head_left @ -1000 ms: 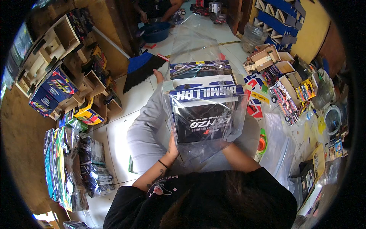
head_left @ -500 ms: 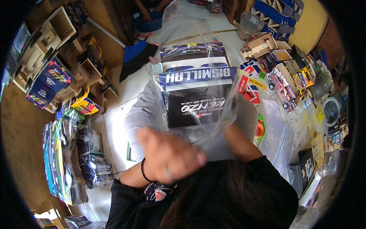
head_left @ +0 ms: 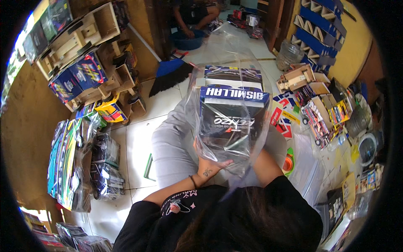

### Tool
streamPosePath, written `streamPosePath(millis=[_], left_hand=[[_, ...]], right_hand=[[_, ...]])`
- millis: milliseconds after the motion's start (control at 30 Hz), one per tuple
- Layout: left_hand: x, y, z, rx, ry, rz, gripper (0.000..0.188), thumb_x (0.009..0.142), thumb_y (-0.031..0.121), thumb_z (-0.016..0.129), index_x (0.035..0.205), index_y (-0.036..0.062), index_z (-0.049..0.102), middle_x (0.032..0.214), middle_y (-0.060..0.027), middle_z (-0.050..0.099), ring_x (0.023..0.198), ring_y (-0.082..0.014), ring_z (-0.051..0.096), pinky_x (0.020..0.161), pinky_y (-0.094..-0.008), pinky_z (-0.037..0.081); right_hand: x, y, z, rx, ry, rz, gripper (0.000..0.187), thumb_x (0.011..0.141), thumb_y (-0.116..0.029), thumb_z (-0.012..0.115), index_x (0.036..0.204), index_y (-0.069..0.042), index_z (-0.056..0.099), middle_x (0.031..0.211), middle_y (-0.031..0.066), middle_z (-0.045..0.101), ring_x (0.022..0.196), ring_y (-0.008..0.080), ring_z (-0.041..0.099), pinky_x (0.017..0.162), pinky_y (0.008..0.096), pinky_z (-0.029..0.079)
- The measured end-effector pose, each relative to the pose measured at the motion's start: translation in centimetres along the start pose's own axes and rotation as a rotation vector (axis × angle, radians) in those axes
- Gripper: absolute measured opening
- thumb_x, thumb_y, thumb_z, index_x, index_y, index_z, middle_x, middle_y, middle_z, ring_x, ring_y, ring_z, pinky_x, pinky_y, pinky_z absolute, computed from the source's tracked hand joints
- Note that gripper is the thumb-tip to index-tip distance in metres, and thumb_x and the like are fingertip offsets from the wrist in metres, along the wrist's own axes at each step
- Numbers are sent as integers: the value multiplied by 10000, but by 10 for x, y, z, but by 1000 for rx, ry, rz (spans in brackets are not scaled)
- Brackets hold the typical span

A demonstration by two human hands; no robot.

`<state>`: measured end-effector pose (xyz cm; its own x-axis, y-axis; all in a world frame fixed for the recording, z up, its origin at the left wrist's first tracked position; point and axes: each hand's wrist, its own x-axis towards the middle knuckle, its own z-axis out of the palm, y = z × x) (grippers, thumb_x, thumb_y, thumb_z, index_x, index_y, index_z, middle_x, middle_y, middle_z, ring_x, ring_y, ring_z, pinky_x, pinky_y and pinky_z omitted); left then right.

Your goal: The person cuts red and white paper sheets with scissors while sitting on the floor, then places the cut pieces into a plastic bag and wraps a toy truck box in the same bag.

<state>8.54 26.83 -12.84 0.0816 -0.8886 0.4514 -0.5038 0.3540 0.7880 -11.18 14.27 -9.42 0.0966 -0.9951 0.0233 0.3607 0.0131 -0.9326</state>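
Observation:
A box-shaped toy truck (head_left: 228, 115), black with a blue and white front, stands over my lap inside a clear plastic bag (head_left: 226, 44). The loose end of the bag rises beyond its far side. My left hand (head_left: 210, 165) grips the near lower left corner of the bagged truck, its thumb stretched across the plastic. My right forearm reaches up to the truck's right side, but the truck and the crumpled plastic hide that hand and its fingers.
Wooden toy trucks (head_left: 79, 77) are stacked at the left, above wrapped ones (head_left: 69, 164). A blue and black broom (head_left: 170, 75) leans behind. On the right lie stickers (head_left: 280, 119), more trucks (head_left: 317, 122), plastic sheets (head_left: 304, 164) and an orange tape roll (head_left: 288, 164). Another person sits by a blue basin (head_left: 189, 41).
My left hand, blurred in front of my chest before, now grips the near end of the bagged truck. The view has shifted, showing more of the other person.

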Motion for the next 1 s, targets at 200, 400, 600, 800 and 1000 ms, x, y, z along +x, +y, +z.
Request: streamPosePath(millis=[200, 400, 600, 800, 1000], left_hand=[[69, 8, -63, -359, 140, -218, 1069, 578, 346, 730, 1275, -101, 55, 1298, -220, 246, 1209, -293, 259, 1019, -370, 220], [68, 19, -100, -340, -139, -294, 665, 797, 313, 476, 1286, -49, 209, 1304, -189, 321, 1217, -266, 310, 1016, -347, 252], [3, 59, -175, 69, -1124, 302, 478, 938, 314, 316, 1250, -43, 371, 1281, -168, 410, 1198, -273, 376, 1008, -337, 273], [60, 128, -262, -548, -1082, 71, 355, 832, 274, 543, 1025, -23, 573, 998, -157, 591, 953, -311, 545, 869, -381, 397], [169, 141, -245, 479, -189, 629, 795, 563, 444, 730, 1201, 57, 455, 1204, -147, 475, 1146, -329, 404, 984, -450, 261]], right_hand=[[-11, -73, 116, -511, 267, -593, 346, 786, -352, 598, 755, -14, 534, 654, 72, 556, 598, 165, 516, 565, 303, 402], [-62, -172, 182, -1167, -212, -882, 404, 706, -396, 669, 774, -24, 527, 648, 136, 521, 614, 299, 545, 558, 353, 425], [-112, -152, 195, -1587, -394, -822, 313, 744, -365, 590, 767, -66, 503, 698, 80, 527, 680, 253, 540, 623, 349, 426], [-145, -108, 178, -1655, -497, -729, 272, 735, -314, 594, 833, -71, 520, 800, 57, 547, 768, 215, 544, 687, 329, 422], [-169, -195, 117, -1476, -84, -1014, 489, 645, -373, 692, 987, -57, 542, 974, 99, 538, 950, 276, 506, 839, 374, 373]])
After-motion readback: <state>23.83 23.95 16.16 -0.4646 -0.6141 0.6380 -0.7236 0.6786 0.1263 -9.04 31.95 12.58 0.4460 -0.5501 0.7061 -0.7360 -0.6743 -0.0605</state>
